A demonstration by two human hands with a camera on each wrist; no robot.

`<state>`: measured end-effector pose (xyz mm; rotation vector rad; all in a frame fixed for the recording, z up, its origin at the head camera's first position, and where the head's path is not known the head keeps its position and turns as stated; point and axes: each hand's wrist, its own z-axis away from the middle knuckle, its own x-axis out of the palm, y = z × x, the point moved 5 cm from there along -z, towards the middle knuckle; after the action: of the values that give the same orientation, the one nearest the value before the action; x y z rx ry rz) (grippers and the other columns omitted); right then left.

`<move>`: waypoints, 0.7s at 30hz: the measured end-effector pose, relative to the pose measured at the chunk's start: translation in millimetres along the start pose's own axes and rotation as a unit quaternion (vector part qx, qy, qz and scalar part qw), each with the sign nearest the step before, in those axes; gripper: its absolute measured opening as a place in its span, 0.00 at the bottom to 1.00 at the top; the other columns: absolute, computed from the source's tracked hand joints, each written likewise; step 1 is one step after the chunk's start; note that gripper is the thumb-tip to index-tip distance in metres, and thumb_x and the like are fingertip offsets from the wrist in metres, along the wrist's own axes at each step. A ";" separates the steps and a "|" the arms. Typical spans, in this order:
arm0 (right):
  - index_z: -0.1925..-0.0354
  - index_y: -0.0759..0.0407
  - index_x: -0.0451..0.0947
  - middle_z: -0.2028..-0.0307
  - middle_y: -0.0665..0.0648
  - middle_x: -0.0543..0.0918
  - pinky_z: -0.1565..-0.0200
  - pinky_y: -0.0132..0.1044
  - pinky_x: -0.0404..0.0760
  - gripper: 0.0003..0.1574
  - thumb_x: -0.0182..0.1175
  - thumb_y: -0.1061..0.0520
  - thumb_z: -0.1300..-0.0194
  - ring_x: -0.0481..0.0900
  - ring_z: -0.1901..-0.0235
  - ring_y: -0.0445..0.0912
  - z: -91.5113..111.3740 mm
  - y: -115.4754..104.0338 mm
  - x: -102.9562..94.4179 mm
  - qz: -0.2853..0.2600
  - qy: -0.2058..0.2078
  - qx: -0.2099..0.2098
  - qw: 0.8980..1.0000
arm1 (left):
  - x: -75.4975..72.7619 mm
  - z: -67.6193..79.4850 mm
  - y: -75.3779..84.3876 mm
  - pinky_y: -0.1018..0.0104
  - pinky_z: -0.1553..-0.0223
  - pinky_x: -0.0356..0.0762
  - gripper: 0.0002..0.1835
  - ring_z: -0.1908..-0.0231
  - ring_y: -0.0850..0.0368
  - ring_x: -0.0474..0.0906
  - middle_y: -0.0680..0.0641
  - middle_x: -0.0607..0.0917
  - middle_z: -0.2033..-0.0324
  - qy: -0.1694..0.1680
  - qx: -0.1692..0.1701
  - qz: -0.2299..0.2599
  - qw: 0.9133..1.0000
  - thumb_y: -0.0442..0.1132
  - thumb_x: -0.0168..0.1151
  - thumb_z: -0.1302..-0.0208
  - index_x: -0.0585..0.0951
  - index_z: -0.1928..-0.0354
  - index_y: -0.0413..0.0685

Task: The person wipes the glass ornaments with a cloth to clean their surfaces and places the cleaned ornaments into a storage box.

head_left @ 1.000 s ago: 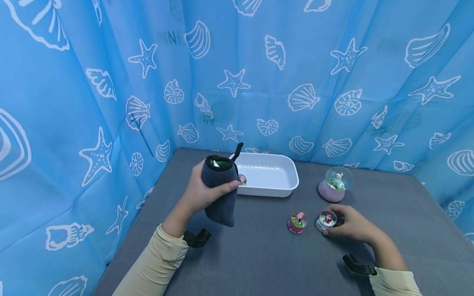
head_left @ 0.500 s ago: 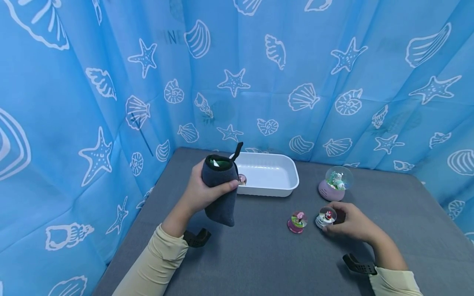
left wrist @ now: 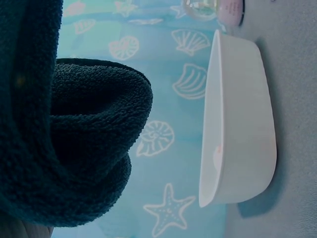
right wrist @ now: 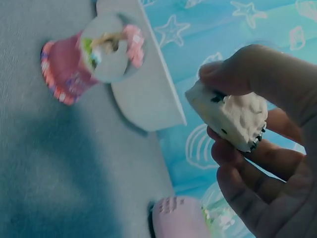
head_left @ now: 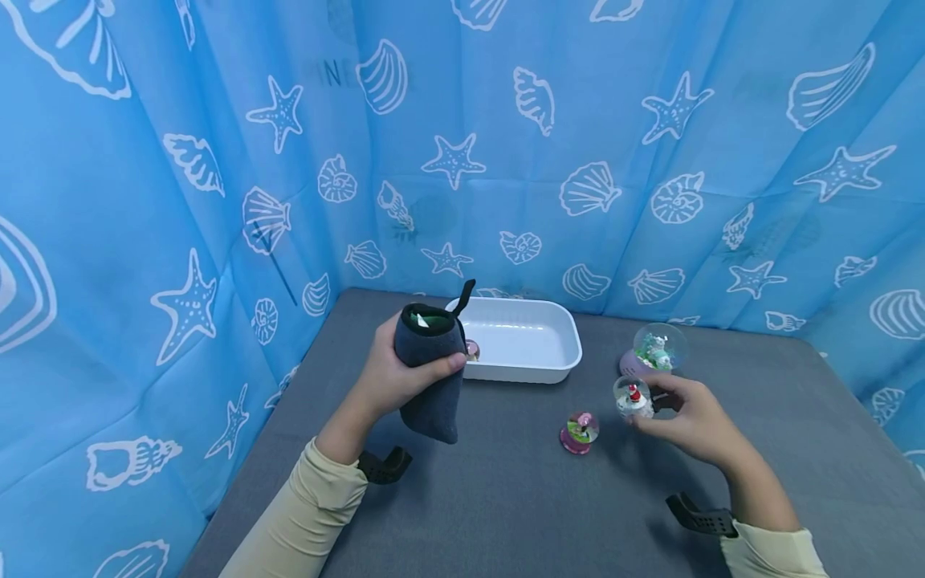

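right grip [head_left: 694,419] pinches clear snow globe [head_left: 627,408], white base [right wrist: 225,114], red figure [head_left: 633,393] | left grip [head_left: 386,375] clasps dark fuzzy pouch [head_left: 433,409]

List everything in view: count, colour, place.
table: 1, grey, underneath
curtain: count unclear, blue and white, behind
held snow globe: 1, white and red, in right hand
pink snow globe: 1, pink, on table
lilac snow globe: 1, lilac, back right
pouch: 1, dark grey, in left hand
pouch contents: count unclear, green and white, inside
tray: 1, white, far side
small round object: 1, pinkish, in tray
straps: 2, black, wrists
sleeves: 2, beige, forearms
hands: 2, bare, above table
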<state>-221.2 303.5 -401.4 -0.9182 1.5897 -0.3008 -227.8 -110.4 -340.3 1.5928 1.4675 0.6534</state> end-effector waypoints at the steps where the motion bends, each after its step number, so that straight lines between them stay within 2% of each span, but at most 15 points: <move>1: 0.43 0.65 0.82 0.54 0.60 0.88 0.59 0.30 0.83 0.29 0.79 0.63 0.42 0.83 0.60 0.36 0.1 -2.8 -0.5 -0.001 0.006 -0.001 1.000 | 0.1 0.1 0.1 0.46 0.49 0.81 0.33 0.53 0.46 0.83 0.41 0.86 0.51 0.000 0.000 0.000 1.000 0.56 0.79 0.41 0.80 0.41 0.45; 7: 0.37 0.59 0.80 0.52 0.57 0.87 0.56 0.26 0.83 0.35 0.80 0.62 0.42 0.83 0.59 0.34 1.3 -17.7 -3.3 0.006 0.043 -0.016 0.999 | 2.0 0.4 -1.0 0.49 0.51 0.82 0.32 0.54 0.47 0.83 0.42 0.86 0.52 -0.004 0.000 0.002 1.000 0.55 0.79 0.41 0.80 0.41 0.45; 14: 0.34 0.61 0.80 0.51 0.60 0.88 0.54 0.21 0.80 0.40 0.80 0.63 0.44 0.80 0.57 0.29 3.3 -31.6 -7.5 0.018 0.062 -0.020 0.998 | 4.4 0.2 -1.8 0.50 0.49 0.82 0.32 0.53 0.47 0.83 0.41 0.86 0.51 -0.010 0.012 0.013 1.000 0.54 0.80 0.41 0.80 0.42 0.44; 21: 0.27 0.50 0.76 0.49 0.62 0.90 0.52 0.16 0.75 0.52 0.82 0.66 0.49 0.79 0.56 0.30 4.7 -51.8 -9.5 0.039 0.073 -0.074 0.994 | 5.3 0.2 -1.8 0.51 0.49 0.83 0.33 0.52 0.47 0.83 0.42 0.86 0.50 -0.006 0.011 0.019 1.000 0.55 0.80 0.41 0.80 0.40 0.46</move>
<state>-197.1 277.7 -362.1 -0.9614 1.7975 -0.2015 -227.6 -105.4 -342.8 1.6415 1.4431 0.6504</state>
